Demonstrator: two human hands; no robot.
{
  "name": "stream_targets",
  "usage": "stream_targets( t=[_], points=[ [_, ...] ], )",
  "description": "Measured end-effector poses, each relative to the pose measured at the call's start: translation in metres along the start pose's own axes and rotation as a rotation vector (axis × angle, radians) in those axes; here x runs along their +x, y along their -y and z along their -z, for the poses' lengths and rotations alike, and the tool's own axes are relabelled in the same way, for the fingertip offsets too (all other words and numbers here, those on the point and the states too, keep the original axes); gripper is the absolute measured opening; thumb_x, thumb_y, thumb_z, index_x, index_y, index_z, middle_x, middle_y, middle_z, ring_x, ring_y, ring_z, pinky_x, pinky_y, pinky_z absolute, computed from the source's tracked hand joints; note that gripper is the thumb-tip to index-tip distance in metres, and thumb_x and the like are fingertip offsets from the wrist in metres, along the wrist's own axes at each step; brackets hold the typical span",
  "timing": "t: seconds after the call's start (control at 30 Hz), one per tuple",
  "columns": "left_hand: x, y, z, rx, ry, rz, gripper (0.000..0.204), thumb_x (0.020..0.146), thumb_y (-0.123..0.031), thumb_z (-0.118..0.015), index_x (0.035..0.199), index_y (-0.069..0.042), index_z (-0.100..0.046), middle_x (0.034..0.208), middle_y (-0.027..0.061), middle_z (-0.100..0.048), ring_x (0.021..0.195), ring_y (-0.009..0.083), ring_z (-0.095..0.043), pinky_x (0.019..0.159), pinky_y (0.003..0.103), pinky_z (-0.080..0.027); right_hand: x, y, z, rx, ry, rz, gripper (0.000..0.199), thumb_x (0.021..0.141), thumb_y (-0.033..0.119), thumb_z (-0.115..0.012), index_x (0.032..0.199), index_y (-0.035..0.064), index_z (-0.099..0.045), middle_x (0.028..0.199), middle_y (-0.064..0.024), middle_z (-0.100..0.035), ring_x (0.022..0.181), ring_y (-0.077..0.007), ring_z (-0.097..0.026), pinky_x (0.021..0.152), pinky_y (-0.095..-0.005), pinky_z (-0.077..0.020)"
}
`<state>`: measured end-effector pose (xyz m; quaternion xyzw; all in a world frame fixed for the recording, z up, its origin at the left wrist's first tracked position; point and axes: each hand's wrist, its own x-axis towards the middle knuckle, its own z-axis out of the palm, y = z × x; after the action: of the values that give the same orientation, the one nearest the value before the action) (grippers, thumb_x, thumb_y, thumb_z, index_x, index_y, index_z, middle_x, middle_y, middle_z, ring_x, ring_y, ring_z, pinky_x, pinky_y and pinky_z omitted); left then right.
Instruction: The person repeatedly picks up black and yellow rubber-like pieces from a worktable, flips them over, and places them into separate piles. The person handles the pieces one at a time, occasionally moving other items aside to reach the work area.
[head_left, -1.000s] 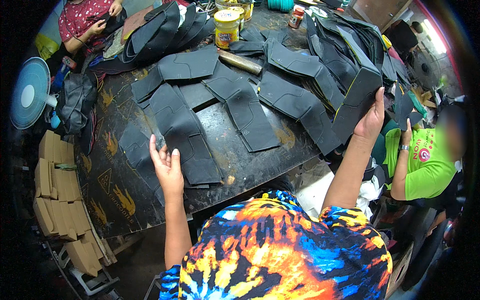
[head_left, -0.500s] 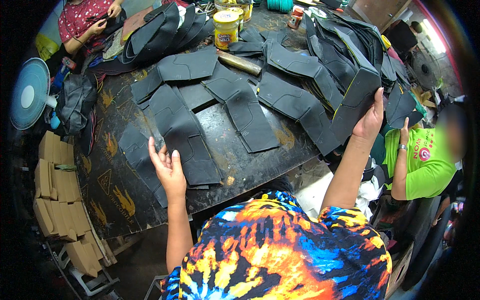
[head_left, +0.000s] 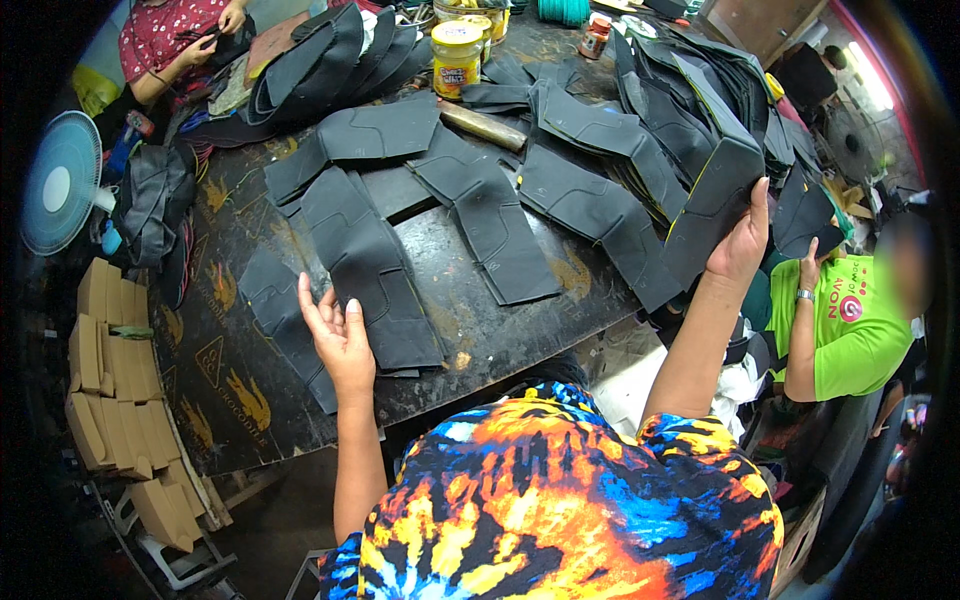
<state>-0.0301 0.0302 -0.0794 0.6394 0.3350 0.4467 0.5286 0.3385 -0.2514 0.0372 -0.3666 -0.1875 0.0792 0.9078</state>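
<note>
My right hand grips the lower right edge of a bent black leather-like panel, its thumb pointing up along the near side. The panel is raised and tilted at the table's right side and has a stitched curved line. My left hand is open, fingers spread, at the left edge of a long black panel lying on the table. Another black panel lies just left of those fingers. More stitched black panels, such as one in the middle, lie overlapping across the table.
The dark table has a rounded near edge. At the back stand a yellow jar, a metal rod and stacked black pieces. Left are a fan and cardboard boxes. A person in green sits right; another is far left.
</note>
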Motion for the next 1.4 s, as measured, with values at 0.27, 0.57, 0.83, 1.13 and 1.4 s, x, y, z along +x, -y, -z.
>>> stream_targets(
  t=[0.27,0.57,0.83,1.13,1.4],
  points=[
    [-0.003,-0.015,-0.007,0.125,-0.072,-0.129,0.074,0.097,-0.002,-0.056,0.158,-0.006,-0.013,0.152,0.0252,-0.037,0.14,0.0322,-0.041,0.118,0.044,-0.027,-0.026,-0.02,-0.027,-0.038,0.17,-0.076,0.039,0.102,0.028,-0.059,0.133,0.0042,-0.059,0.128,-0.0071,-0.066,0.115,-0.0207,-0.063,0.1,-0.0366,-0.0482],
    [-0.029,-0.06,-0.024,-0.461,0.578,0.206,0.085,0.086,-0.051,-0.075,0.144,0.001,-0.041,0.129,0.0137,-0.058,0.114,0.0243,-0.062,0.091,0.034,-0.052,-0.09,-0.084,-0.086,-0.373,0.861,-0.515,0.039,0.099,0.016,-0.064,0.134,-0.0016,-0.058,0.125,-0.0032,-0.063,0.113,-0.0109,-0.057,0.099,-0.027,-0.0449],
    [-0.056,-0.036,-0.06,-0.568,0.475,0.297,0.067,0.09,0.002,-0.069,0.147,-0.003,-0.034,0.142,0.0103,-0.048,0.132,0.0229,-0.049,0.11,0.039,-0.04,-0.097,-0.076,-0.094,-0.873,0.917,-0.366,0.027,0.09,0.015,-0.074,0.111,-0.0003,-0.068,0.098,-0.0075,-0.069,0.089,-0.0139,-0.065,0.081,-0.0293,-0.0529],
    [-0.059,-0.024,-0.063,-0.536,0.535,0.257,0.068,0.089,0.002,-0.07,0.147,-0.003,-0.034,0.141,0.0091,-0.049,0.131,0.0214,-0.049,0.11,0.037,-0.04,-0.017,-0.044,-0.038,-1.54,0.436,0.227,0.01,0.084,0.008,-0.071,0.092,0.0033,-0.07,0.087,-0.0125,-0.067,0.079,-0.0266,-0.067,0.073,-0.0346,-0.0526],
    [-0.06,-0.024,-0.062,-0.531,0.537,0.228,0.068,0.09,0.003,-0.068,0.148,-0.003,-0.034,0.141,0.0089,-0.049,0.132,0.0212,-0.049,0.11,0.037,-0.041,0.008,-0.065,-0.035,-1.705,0.552,0.208,0.018,0.085,0.02,-0.071,0.096,0.0062,-0.073,0.091,-0.0133,-0.072,0.088,-0.0307,-0.069,0.078,-0.0408,-0.054]
  ],
)
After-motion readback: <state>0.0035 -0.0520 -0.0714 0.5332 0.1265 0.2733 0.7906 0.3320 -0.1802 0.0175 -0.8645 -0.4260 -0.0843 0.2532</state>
